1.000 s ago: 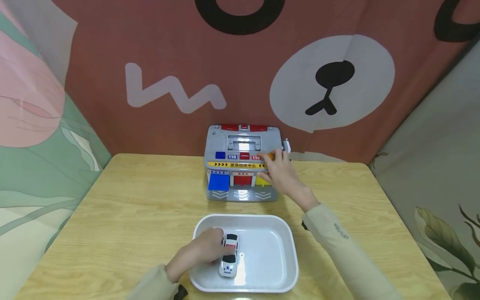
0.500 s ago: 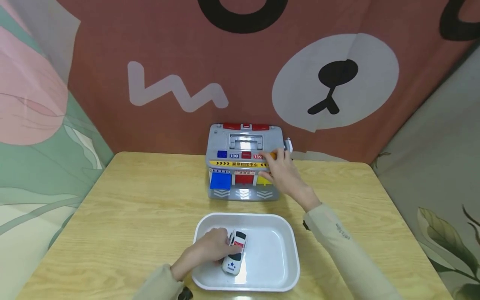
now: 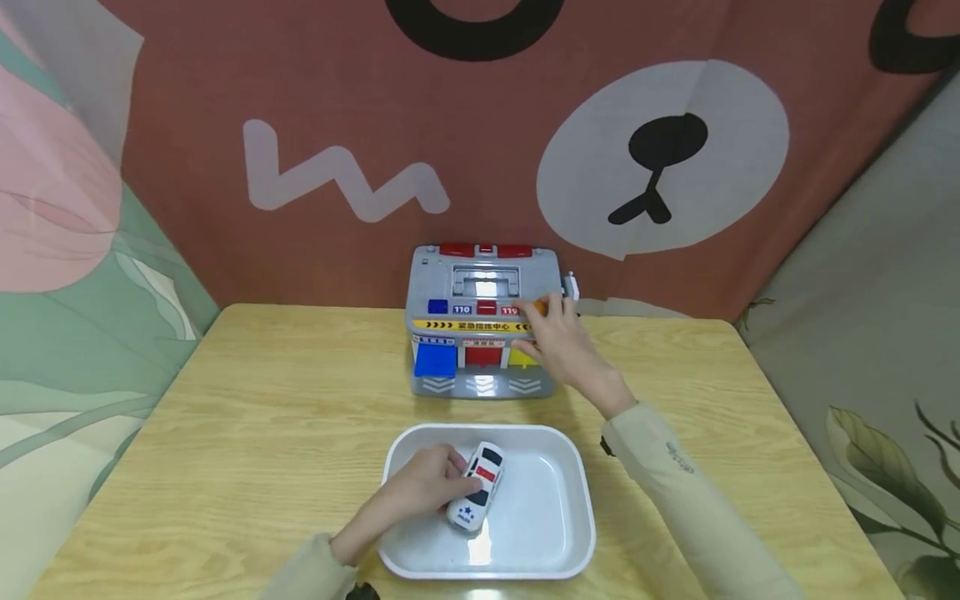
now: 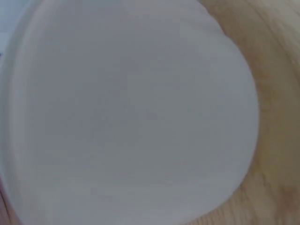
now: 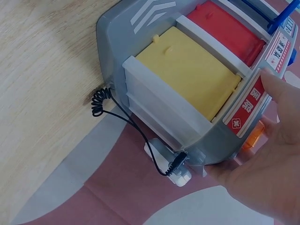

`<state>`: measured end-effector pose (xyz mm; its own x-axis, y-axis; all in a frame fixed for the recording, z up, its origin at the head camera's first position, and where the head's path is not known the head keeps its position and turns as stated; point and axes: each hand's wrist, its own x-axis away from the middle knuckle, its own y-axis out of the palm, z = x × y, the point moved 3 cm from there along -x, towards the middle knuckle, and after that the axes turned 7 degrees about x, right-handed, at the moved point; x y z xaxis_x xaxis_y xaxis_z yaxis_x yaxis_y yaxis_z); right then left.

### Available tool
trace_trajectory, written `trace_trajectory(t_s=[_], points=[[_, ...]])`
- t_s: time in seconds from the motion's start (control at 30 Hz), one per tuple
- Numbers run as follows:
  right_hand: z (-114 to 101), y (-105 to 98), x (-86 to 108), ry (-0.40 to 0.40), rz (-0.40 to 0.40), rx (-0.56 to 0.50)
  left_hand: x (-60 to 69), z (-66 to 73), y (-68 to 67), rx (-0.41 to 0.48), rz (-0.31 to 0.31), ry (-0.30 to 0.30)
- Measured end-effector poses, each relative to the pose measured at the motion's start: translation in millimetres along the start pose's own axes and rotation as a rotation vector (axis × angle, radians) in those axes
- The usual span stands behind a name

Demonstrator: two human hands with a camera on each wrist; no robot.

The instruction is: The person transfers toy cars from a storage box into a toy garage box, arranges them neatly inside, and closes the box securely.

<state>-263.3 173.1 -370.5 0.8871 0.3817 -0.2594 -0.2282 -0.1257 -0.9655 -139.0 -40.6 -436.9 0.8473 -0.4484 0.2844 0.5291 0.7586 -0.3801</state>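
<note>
My left hand (image 3: pixel 426 481) grips a white toy police car (image 3: pixel 486 469) by its side, thumb on the roof. The car is tilted a little over the white tray (image 3: pixel 582 500); whether it touches the floor of the tray I cannot tell. Farther back stands a grey toy emergency station (image 3: pixel 442 279). My right hand (image 3: pixel 567 343) holds the front right edge of its top, thumb below and fingers above. In the right wrist view, the yellow door (image 5: pixel 187 70) and red door (image 5: pixel 227 29) are down, while the blue door (image 5: pixel 255 11) sticks outward.
A white toy handset (image 5: pixel 164 161) on a coiled black cord hangs at the station's side. The wooden table (image 3: pixel 285 383) meets a printed curtain (image 3: pixel 337 267) behind the station. Tray wall (image 4: pixel 140 117) fills most of the left wrist view.
My left hand has shifted the police car forward and to the right over the tray, and its nose has turned toward the lower left. The right hand keeps its hold on the station.
</note>
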Motion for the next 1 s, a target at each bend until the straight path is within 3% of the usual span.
trace_trajectory(t_s=[0.27, 0.6, 0.77, 1.0], points=[[0, 1, -0.4, 0.009, -0.006, -0.008, 1.7, -2.0, -5.4, 0.15, -0.045, 0.023], [-1, 1, 0.5, 0.011, -0.012, -0.015, 10.7, -8.0, -11.4, 0.356, -0.091, 0.01], [-2, 0, -0.2, 0.018, -0.019, -0.024, 18.2, -7.5, -17.6, 0.407, -0.095, 0.012], [-1, 0, -0.2, 0.019, -0.012, -0.038, 27.3, -1.7, -32.8, 0.42, -0.074, -0.035]])
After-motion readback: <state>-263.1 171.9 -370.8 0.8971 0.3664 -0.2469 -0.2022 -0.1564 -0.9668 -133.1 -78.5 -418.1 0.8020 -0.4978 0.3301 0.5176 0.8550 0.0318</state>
